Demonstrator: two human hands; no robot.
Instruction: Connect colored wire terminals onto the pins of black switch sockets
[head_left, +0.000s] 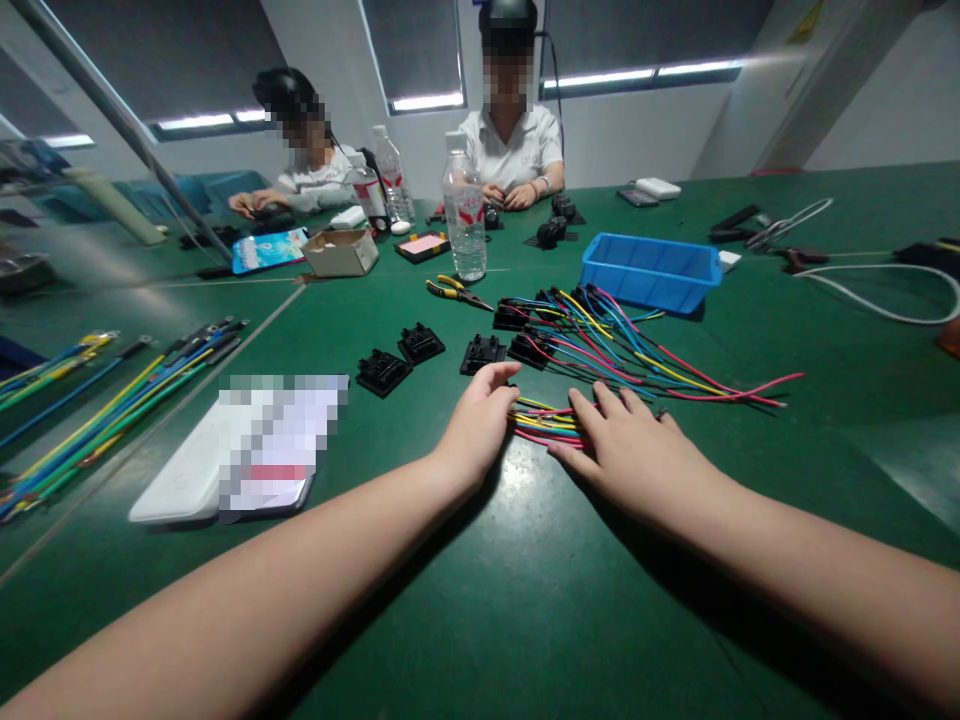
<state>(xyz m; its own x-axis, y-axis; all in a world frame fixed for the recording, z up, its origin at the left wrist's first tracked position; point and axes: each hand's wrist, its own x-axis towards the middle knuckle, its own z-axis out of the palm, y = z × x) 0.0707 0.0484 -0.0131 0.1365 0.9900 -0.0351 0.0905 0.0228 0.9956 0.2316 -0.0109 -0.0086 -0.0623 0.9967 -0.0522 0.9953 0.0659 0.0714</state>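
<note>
A small bundle of coloured wires (541, 421) lies on the green table (525, 600) between my hands. My left hand (480, 420) curls around the bundle's left end, fingers bent over it. My right hand (630, 450) rests flat on the wires' right part, fingers stretched and pressing down. Just beyond lie several black plastic connectors (420, 343), some wired to a fan of long coloured wires (645, 360) spreading to the right.
A blue bin (649, 270), yellow-handled pliers (454, 291) and a water bottle (465, 210) stand farther back. A phone and white pad (225, 460) lie at left, beside more wire bundles (97, 410). Two people sit working at the far side.
</note>
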